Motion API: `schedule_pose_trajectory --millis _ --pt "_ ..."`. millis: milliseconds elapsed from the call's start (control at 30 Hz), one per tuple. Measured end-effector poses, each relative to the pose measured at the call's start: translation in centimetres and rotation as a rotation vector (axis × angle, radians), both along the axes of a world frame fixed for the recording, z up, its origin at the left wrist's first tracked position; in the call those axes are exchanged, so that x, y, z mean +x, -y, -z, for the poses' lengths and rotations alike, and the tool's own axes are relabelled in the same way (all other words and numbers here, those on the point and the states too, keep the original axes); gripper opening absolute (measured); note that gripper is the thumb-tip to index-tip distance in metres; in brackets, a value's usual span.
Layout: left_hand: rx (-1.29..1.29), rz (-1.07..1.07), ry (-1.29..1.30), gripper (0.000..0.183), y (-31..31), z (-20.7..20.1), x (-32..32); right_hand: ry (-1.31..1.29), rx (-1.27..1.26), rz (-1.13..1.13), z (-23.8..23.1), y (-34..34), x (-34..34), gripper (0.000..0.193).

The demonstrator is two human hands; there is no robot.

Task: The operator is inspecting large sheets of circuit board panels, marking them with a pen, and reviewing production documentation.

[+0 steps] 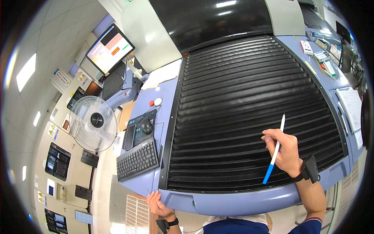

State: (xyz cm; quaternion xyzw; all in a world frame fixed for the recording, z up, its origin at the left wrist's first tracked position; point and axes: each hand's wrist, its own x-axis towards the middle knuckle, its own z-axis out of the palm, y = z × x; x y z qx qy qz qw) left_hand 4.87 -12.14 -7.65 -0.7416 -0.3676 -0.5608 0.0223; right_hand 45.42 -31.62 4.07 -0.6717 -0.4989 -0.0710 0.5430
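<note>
My right hand (283,150) is above the black ribbed bellows cover (245,101), closed on a slim white pen (277,150) with a blue end. The pen is tilted, its narrow tip pointing away from me and the blue end toward me. At the front left corner of the blue-grey machine frame (233,202), my left hand (159,203) rests with loosely bent fingers touching the edge and nothing held. Both wrists wear black bands.
Left of the cover are a keyboard (138,159), a mouse (146,125), red and white buttons (157,101) and a monitor (110,49). A fan (93,123) stands further left. Papers (349,107) and small boxes (306,47) lie along the right side.
</note>
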Motion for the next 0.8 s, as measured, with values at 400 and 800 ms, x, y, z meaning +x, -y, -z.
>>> schedule_pose_trajectory --millis 400,800 --pt "0.007 0.008 -0.012 0.038 0.08 -0.11 0.27 -0.011 -0.003 -0.037 0.50 -0.23 -0.12 0.018" --pt "-0.016 -0.006 -0.023 0.039 -0.01 0.07 0.03 0.016 -0.008 -0.035 0.53 -0.20 -0.02 0.017"
